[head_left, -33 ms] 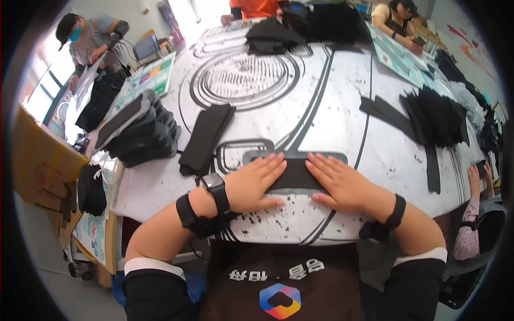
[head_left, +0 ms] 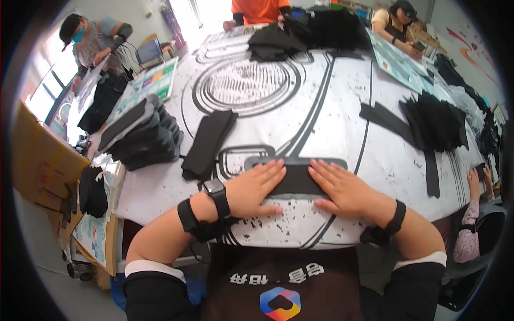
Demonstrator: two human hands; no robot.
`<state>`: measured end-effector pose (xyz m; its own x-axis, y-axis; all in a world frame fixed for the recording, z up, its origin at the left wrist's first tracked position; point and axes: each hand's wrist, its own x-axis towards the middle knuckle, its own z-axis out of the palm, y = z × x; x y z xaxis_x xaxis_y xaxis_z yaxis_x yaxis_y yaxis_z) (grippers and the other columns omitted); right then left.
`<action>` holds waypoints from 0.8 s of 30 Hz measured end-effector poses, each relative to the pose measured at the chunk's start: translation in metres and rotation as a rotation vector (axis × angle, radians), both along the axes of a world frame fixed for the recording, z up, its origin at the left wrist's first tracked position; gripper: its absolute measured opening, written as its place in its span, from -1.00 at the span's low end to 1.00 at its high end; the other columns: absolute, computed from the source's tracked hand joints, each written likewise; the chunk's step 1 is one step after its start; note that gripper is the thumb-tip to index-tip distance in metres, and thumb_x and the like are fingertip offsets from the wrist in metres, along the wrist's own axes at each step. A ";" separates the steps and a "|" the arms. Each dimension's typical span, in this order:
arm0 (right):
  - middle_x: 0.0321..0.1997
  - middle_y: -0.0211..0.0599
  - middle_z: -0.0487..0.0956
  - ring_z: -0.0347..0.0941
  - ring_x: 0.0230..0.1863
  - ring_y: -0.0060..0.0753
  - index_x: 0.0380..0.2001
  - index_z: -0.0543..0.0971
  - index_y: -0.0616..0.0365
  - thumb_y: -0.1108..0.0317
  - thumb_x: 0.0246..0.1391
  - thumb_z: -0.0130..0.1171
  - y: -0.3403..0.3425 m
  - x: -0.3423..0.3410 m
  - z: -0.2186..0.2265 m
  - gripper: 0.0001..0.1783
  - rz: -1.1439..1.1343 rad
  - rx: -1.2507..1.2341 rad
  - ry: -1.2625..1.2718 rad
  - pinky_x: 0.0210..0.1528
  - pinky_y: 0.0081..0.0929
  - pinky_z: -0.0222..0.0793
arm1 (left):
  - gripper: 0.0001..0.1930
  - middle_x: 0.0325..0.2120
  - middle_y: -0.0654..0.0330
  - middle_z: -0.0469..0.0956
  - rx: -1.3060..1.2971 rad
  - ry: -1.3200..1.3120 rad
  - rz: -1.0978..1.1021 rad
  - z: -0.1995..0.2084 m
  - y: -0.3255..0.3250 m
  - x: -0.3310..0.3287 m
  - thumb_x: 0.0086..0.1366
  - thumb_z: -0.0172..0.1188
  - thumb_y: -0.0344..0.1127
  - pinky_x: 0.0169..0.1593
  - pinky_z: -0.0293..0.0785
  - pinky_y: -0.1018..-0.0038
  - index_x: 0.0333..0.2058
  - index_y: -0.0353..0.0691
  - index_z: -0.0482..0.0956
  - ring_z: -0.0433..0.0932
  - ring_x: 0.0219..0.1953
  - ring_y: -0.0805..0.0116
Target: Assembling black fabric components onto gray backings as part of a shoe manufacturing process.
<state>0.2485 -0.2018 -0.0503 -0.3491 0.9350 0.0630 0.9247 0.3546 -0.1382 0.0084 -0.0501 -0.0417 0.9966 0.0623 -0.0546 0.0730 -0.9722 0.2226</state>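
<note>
Before me on the table lies a black fabric strip point(head_left: 297, 179) on top of a grey rounded piece point(head_left: 296, 161), whose edges show around it. My left hand point(head_left: 256, 187) rests flat across the strip's left end, fingers stretched out. On its right end my right hand point(head_left: 344, 187) lies just as flat, thumb apart. The middle of the strip shows between the two hands. Left of my left hand sits a small stack of black strips point(head_left: 210, 143). Farther left stands a taller pile of grey pieces point(head_left: 147, 134) with a black strip on top.
The white printed table cover point(head_left: 342, 123) carries scattered dark scraps. At the right is a heap of black strips point(head_left: 436, 120), some hanging loose. Black fabric piles point(head_left: 276, 41) lie at the far side. Several other people work around the table, one person's hands point(head_left: 479, 179) at the right edge.
The whole view has shifted slightly, so the table sits a little lower in the picture. Both hands stay flat on the black strip.
</note>
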 end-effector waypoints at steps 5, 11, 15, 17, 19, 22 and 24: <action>0.32 0.07 0.08 0.02 0.33 -0.02 0.20 0.12 0.36 -0.13 0.16 -0.18 -0.031 -0.004 0.009 -0.21 -0.020 -0.047 -0.016 0.32 -0.24 -0.08 | -0.02 0.22 -0.30 -0.04 0.013 0.008 -0.069 0.005 -0.019 -0.027 0.12 0.05 0.26 0.30 -0.08 0.24 0.17 -0.57 -0.01 -0.01 0.28 -0.13; 0.28 0.05 0.16 0.05 0.31 -0.02 0.15 0.21 0.37 -0.20 0.15 -0.21 -0.072 -0.028 0.031 -0.19 0.011 -0.150 0.065 0.30 -0.16 -0.04 | 0.04 0.21 -0.26 0.01 0.068 0.028 -0.111 0.018 -0.064 -0.057 0.01 0.14 0.30 0.26 0.03 0.21 0.16 -0.55 0.04 0.05 0.25 -0.13; 0.24 -0.03 0.24 0.08 0.29 0.00 0.13 0.26 0.33 -0.12 0.11 -0.06 -0.082 -0.040 0.050 -0.26 -0.039 -0.122 0.007 0.31 0.02 -0.15 | -0.04 0.21 -0.12 0.08 0.025 -0.100 0.095 0.033 -0.077 -0.071 0.00 0.18 0.27 0.26 -0.03 0.07 0.22 -0.29 0.07 0.08 0.25 -0.10; 0.17 -0.11 0.32 0.10 0.27 0.06 0.10 0.31 0.28 0.03 -0.03 0.18 -0.084 -0.047 0.075 -0.29 -0.421 0.344 -0.120 0.30 0.17 -0.29 | -0.18 0.18 -0.01 0.18 0.170 -0.318 0.438 0.062 -0.081 -0.075 -0.01 0.25 0.18 0.26 -0.22 -0.01 0.11 -0.25 0.29 0.08 0.25 -0.05; 0.05 -0.19 0.41 0.14 0.22 0.04 0.00 0.38 0.33 0.29 -0.19 0.29 -0.118 -0.061 0.095 -0.36 -0.726 0.813 0.079 0.30 0.22 -0.33 | -0.41 -0.12 0.12 0.48 0.200 -0.913 0.720 0.086 -0.103 -0.093 -0.04 0.38 -0.07 0.26 -0.27 -0.02 -0.12 -0.32 0.42 0.27 0.12 -0.04; 0.11 -0.10 0.35 0.05 0.27 0.05 0.05 0.33 0.30 0.33 -0.19 0.25 -0.123 -0.071 0.106 -0.33 -0.669 0.869 0.045 0.29 0.23 -0.35 | -0.44 -0.12 0.08 0.47 0.539 -1.706 0.755 0.086 -0.114 -0.089 -0.04 0.31 -0.20 0.26 -0.25 -0.11 -0.08 -0.38 0.41 0.27 0.11 -0.09; 0.22 0.07 0.21 -0.09 0.34 0.15 0.12 0.31 0.14 0.31 -0.25 0.27 -0.098 -0.076 0.109 -0.25 -0.689 0.273 -0.054 0.28 0.25 -0.38 | -0.34 -0.01 -0.03 0.40 0.353 -0.382 0.744 0.094 -0.102 -0.081 -0.08 0.31 -0.15 0.24 -0.23 -0.18 0.04 -0.25 0.38 0.19 0.16 -0.15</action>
